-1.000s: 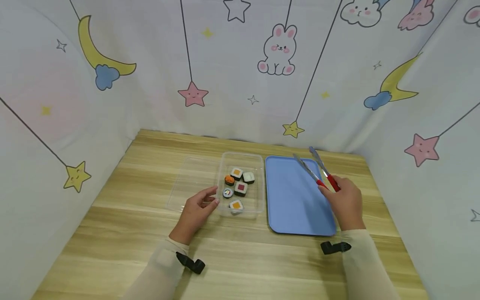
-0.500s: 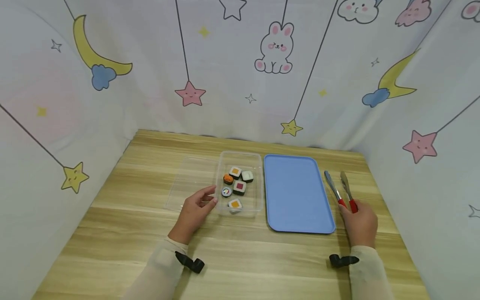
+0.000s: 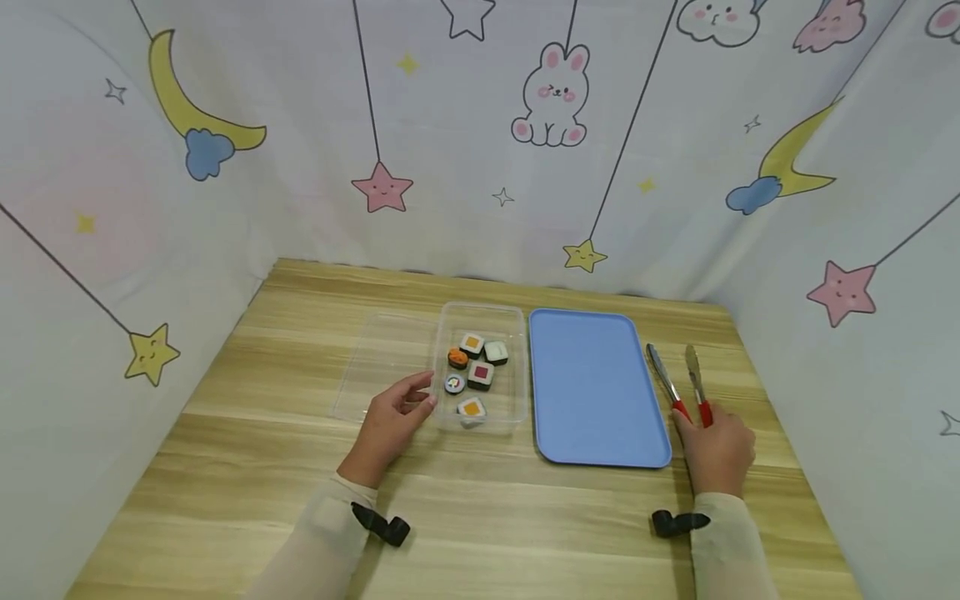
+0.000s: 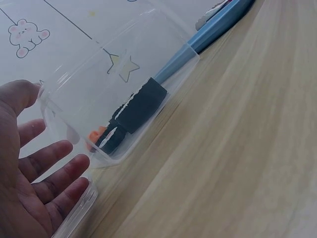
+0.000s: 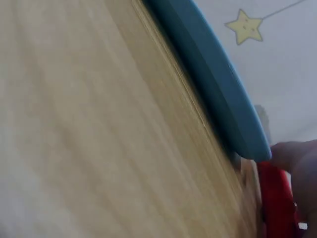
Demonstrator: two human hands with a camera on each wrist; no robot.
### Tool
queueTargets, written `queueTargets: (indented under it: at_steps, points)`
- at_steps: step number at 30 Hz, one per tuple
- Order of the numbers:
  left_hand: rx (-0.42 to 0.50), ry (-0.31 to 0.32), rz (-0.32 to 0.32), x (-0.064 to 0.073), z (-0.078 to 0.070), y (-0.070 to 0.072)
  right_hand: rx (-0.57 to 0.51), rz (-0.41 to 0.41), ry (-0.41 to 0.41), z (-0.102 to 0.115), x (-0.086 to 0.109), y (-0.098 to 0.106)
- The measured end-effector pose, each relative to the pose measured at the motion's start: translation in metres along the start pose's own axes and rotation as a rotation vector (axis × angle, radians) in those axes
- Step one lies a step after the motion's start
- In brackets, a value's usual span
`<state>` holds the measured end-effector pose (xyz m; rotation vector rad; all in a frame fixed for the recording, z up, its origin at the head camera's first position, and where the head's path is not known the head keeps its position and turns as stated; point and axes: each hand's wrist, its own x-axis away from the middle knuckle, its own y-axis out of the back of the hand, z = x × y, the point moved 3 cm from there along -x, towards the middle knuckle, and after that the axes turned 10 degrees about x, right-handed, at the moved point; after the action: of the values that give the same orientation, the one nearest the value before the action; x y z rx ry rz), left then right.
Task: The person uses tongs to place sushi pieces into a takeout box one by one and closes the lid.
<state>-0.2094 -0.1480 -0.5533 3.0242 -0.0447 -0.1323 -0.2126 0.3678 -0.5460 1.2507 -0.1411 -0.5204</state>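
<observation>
My right hand holds metal tongs by their red handles, just right of the blue tray. The tongs' two arms are spread apart, low over the table. In the right wrist view a red handle shows beside the tray's edge. A clear plastic container with several sushi pieces stands left of the tray. Beside its left wall is my left hand, fingers relaxed. In the left wrist view its thumb meets the container's rim, while the other fingers are loosely extended.
A clear lid lies flat on the wooden table, left of the container and partly beneath my left hand. A white patterned curtain encloses the back and both sides.
My right hand has carried the tongs from over the tray's right side to the table right of it, lower and nearer. My left hand and the sushi have stayed put.
</observation>
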Motion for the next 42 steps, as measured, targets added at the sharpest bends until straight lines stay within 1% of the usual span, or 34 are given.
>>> queueTargets:
  at_steps: [1,3,5,6,7,9,10,12,14,15,17,19,20,22,23,25,27,29,30,32,34,36,41,42]
  points:
    - [0.003,0.0,0.001,0.0,0.0,0.0,0.005,0.01,-0.01,0.002,0.001,0.002]
    - [0.009,0.001,0.004,0.0,0.0,0.0,-0.004,0.002,-0.015,0.01,0.005,0.007]
    - [0.009,0.002,0.005,0.0,0.001,0.0,-0.029,-0.035,0.02,0.024,0.01,0.013]
    - [0.006,0.002,0.003,0.001,0.001,0.001,-0.062,-0.072,0.053,0.033,0.013,0.016]
    - [0.004,0.0,0.001,0.001,0.001,0.001,-0.102,-0.121,0.104,0.044,0.017,0.02]
    - [-0.002,-0.004,-0.008,0.001,0.001,0.002,-0.186,-0.21,0.243,0.07,0.027,0.026]
    - [0.0,-0.01,-0.014,0.001,0.001,0.003,-0.241,-0.259,0.325,0.084,0.033,0.028]
    - [0.007,-0.024,-0.025,0.001,0.0,0.005,-0.354,-0.317,0.489,0.114,0.049,0.032]
    - [0.008,-0.038,-0.042,0.001,-0.002,0.008,-0.436,-0.348,0.644,0.144,0.068,0.032]
    - [0.011,-0.05,-0.053,0.001,-0.003,0.01,-0.471,-0.363,0.708,0.158,0.079,0.031]
    - [0.005,-0.077,-0.082,0.001,-0.006,0.016,-0.51,-0.36,0.826,0.187,0.103,0.028]
    - [-0.025,-0.104,-0.132,0.001,-0.007,0.024,-0.525,-0.343,0.941,0.214,0.127,0.023]
    - [-0.044,-0.118,-0.163,0.0,-0.007,0.028,-0.522,-0.314,0.991,0.227,0.14,0.02]
    - [-0.1,-0.133,-0.234,0.0,-0.007,0.038,-0.519,-0.214,1.07,0.249,0.163,0.014]
    - [-0.13,-0.133,-0.269,0.0,-0.007,0.042,-0.522,-0.149,1.097,0.258,0.173,0.011]
    - [-0.174,-0.128,-0.325,-0.001,-0.005,0.05,-0.548,0.029,1.116,0.274,0.191,0.002]
    - [-0.19,-0.11,-0.353,-0.003,-0.004,0.055,-0.601,0.246,1.089,0.286,0.201,-0.008]
    - [-0.189,-0.096,-0.357,-0.005,-0.002,0.058,-0.64,0.434,1.038,0.296,0.206,-0.02]
    - [-0.188,-0.091,-0.355,-0.005,-0.001,0.059,-0.646,0.515,1.004,0.299,0.206,-0.026]
    - [-0.193,-0.081,-0.353,-0.006,0.001,0.059,-0.633,0.635,0.941,0.304,0.205,-0.038]
    - [-0.21,-0.068,-0.359,-0.007,0.003,0.06,-0.59,0.688,0.906,0.308,0.204,-0.048]
    - [-0.235,-0.039,-0.369,-0.007,0.003,0.061,-0.566,0.731,0.862,0.31,0.204,-0.054]
    - [-0.305,0.047,-0.436,-0.007,0.008,0.066,-0.527,0.766,0.789,0.317,0.205,-0.063]
    - [-0.317,0.054,-0.448,-0.007,0.009,0.067,-0.518,0.769,0.771,0.318,0.205,-0.065]
